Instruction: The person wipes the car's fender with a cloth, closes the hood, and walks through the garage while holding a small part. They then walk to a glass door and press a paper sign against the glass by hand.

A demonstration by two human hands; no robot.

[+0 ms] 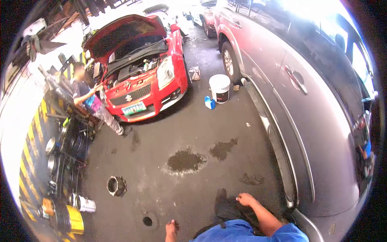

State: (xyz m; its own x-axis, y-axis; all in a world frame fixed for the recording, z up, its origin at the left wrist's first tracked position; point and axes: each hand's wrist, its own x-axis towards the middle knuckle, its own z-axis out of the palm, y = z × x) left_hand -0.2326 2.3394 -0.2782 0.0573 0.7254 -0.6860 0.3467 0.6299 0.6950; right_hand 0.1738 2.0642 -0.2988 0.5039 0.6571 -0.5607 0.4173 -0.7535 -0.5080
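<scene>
My left hand (171, 228) hangs low at the bottom edge, above the dark floor. Its fingers look loosely curled, and no object shows in them. Further right, my right hand (245, 199) is held in front of my body, over my dark trousers and shoe. Those fingers are also curled in, with nothing visible between them. Neither hand touches a thing. Closest to the right hand is the grey vehicle's side step (278, 157); a round dark hole (148, 221) in the floor lies left of my left hand.
A red car (139, 94) with its hood up stands ahead, a person (90, 97) beside it. The grey vehicle (298, 121) lines the right side. A white bucket (219, 86) and blue jug (209, 103) stand near its wheel. A metal ring (116, 186) and yellow container (74, 220) are left.
</scene>
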